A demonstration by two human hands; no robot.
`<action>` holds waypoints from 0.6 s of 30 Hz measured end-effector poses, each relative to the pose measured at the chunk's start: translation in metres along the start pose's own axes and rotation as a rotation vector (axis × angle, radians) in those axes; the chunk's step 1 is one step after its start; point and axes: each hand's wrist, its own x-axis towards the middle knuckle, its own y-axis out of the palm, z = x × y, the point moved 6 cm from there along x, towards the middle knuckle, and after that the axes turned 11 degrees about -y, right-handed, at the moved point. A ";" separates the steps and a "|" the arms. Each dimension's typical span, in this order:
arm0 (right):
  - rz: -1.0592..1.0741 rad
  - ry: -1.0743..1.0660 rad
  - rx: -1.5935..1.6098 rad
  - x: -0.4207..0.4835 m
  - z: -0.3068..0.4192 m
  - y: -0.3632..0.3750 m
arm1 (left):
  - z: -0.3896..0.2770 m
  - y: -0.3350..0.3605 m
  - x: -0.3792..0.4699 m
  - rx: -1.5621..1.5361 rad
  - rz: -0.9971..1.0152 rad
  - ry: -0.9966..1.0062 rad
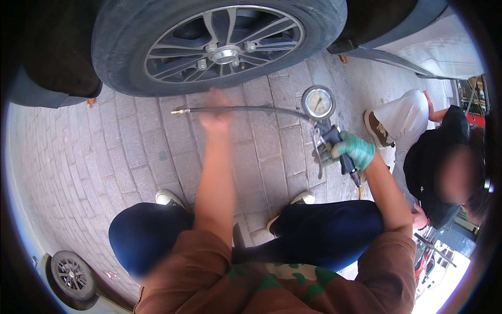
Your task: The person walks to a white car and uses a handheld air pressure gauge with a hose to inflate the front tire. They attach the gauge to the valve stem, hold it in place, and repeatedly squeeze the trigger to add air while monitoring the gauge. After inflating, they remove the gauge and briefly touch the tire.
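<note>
A car wheel with a rubber tyre and spoked alloy rim stands in front of me. My right hand, in a green-striped glove, grips the black handle of a tyre inflator. Its round pressure gauge faces up, and its metal lever hangs beside my fingers. From the inflator a black rubber hose reaches left to a brass end fitting. My left hand is bare and motion-blurred, just below the tyre, where the hose crosses it. Whether its fingers hold the hose is unclear.
A crouching person is close on my right, a shoe near the inflator. A yellow air line leaves the inflator's lower end. Another car's wheel shows at lower left. Brick paving lies underfoot.
</note>
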 end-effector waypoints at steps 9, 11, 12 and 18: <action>-0.041 -0.009 0.247 0.009 -0.019 -0.033 | -0.029 0.040 -0.016 0.285 -0.328 0.427; 0.023 0.000 0.198 0.012 -0.020 -0.026 | -0.021 0.051 -0.011 0.255 -0.260 0.388; 0.041 0.010 0.208 0.013 -0.021 -0.024 | -0.017 0.056 -0.009 0.204 -0.255 0.394; 0.120 0.121 0.133 0.007 -0.033 -0.013 | 0.019 0.117 -0.021 0.366 -0.328 0.499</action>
